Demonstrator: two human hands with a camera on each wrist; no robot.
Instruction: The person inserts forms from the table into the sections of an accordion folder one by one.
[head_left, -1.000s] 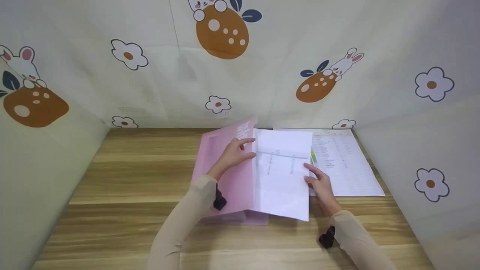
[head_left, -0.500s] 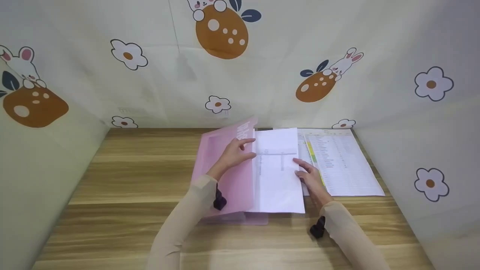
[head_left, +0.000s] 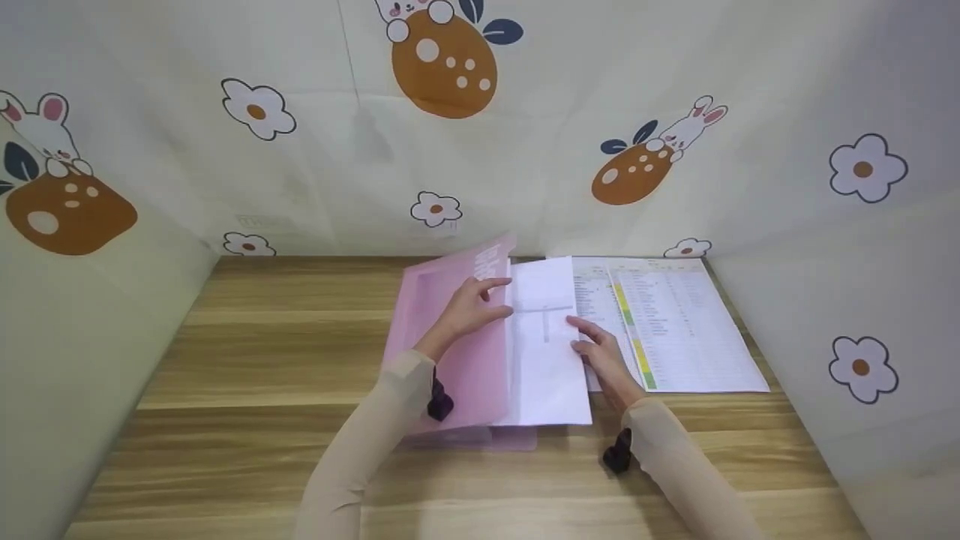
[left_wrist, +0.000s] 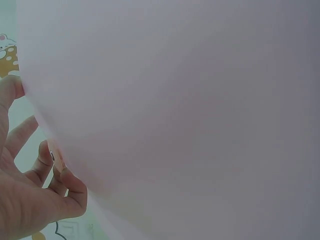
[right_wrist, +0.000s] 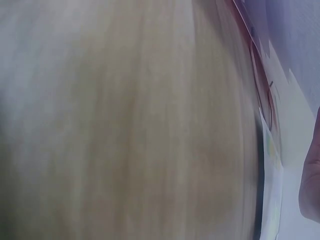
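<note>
The counter [head_left: 262, 352] is wood-grained and enclosed on three sides by a cream curtain [head_left: 525, 150] printed with flowers and rabbits. A pink folder [head_left: 450, 352] lies near the counter's centre, its front cover raised and tilted up to the left. A printed spreadsheet [head_left: 690, 330] with green and yellow markings lies flat just right of the folder. A white sheet [head_left: 547, 375] sits partly inside the folder, its right portion projecting over the spreadsheet's left edge. The left hand [head_left: 469, 307] holds the raised cover, fingers curled round its free edge; the left wrist view shows the same grip on the pink surface [left_wrist: 190, 110]. The right hand [head_left: 600, 352] rests on the sheet's right edge with fingers extended and relaxed.
</note>
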